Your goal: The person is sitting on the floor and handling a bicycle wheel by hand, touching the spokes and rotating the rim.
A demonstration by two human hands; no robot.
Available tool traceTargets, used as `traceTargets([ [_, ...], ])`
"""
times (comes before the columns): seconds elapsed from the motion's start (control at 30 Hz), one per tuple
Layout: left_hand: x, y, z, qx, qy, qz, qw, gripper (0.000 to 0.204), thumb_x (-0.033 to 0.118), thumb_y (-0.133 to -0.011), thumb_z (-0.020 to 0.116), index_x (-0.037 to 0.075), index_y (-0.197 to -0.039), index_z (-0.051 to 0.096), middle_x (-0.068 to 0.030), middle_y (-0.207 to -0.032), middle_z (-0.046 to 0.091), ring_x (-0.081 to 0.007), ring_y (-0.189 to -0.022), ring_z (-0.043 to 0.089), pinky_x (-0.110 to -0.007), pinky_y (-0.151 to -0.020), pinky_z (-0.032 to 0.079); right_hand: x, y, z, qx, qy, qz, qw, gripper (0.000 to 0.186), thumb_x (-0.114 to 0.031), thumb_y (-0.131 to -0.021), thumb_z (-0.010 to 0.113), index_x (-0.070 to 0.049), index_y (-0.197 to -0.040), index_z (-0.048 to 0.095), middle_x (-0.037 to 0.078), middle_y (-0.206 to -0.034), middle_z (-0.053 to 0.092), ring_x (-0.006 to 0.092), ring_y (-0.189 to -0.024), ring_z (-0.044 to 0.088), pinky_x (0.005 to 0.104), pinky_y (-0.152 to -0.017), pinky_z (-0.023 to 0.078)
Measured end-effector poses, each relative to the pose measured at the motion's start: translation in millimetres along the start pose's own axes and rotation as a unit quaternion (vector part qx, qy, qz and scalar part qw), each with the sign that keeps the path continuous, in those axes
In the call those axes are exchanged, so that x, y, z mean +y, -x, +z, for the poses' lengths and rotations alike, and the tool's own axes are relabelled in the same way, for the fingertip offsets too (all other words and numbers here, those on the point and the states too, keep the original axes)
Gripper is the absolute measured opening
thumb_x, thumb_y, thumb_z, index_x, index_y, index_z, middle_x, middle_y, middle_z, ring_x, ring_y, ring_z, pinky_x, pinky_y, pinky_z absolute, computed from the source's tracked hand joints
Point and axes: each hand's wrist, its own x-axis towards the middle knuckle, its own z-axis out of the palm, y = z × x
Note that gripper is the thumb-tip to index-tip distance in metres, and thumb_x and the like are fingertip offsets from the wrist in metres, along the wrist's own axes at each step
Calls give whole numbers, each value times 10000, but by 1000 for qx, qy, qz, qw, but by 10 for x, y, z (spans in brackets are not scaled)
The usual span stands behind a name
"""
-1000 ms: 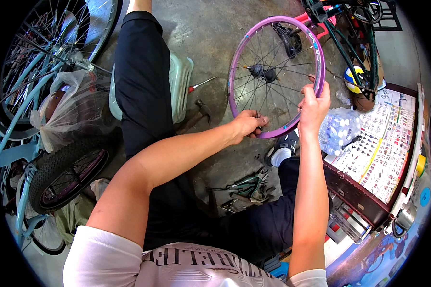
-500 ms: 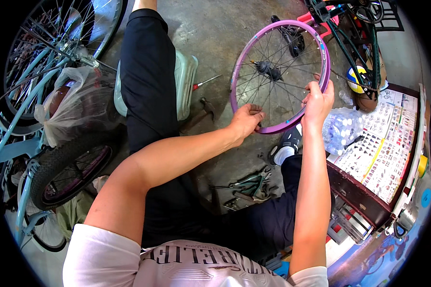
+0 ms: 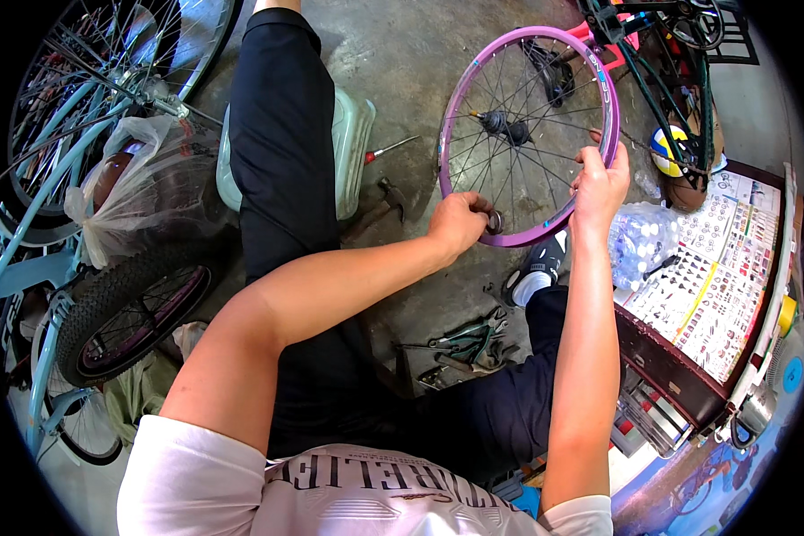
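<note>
A purple bicycle wheel rim [image 3: 456, 98] with dark spokes and a black hub [image 3: 505, 127] is held up before me, with no tyre on it. My right hand [image 3: 598, 188] grips the rim on its right side. At the lower left of the rim, my left hand [image 3: 463, 217] has its fingers closed on a small round metal tool [image 3: 494, 221] against the spokes. Left of the wheel, a red-handled screwdriver [image 3: 391, 148] and a hammer [image 3: 389, 195] lie on the floor.
Bicycles [image 3: 54, 143], a bagged item [image 3: 134, 196] and a tyred wheel [image 3: 134, 313] crowd the left. Pliers and tools [image 3: 460, 344] lie between my legs, beside a pale green stool [image 3: 353, 152]. Right are a dark bike frame [image 3: 652, 80], a ball [image 3: 668, 152], bottles [image 3: 639, 246] and a chart-topped cabinet [image 3: 715, 286].
The wheel and both my hands have shifted a little right and up in the picture. The small metal tool at my left fingers shows more clearly now.
</note>
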Motion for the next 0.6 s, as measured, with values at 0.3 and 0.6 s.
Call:
traceTargets([
  [0.3, 303, 90, 25, -90, 126, -83, 984, 554, 250, -952, 713, 5, -1414, 532, -66, -1124, 708, -125, -698, 574, -305, -618, 487, 17, 10, 8, -15, 5, -15, 1000, 274, -102, -871, 632, -12, -1126, 672, -18, -787, 610, 66, -642, 508, 257, -594, 412],
  [0.6, 228, -104, 26, -127, 133, -83, 979, 333, 229, -949, 737, 96, -1227, 611, -6, -1049, 703, -87, -701, 498, -288, -622, 461, 15, -35, -27, 2, 0, 14, 1000, 301, -109, -848, 626, 1, -1125, 671, 20, -783, 631, 89, -620, 521, 275, -577, 420],
])
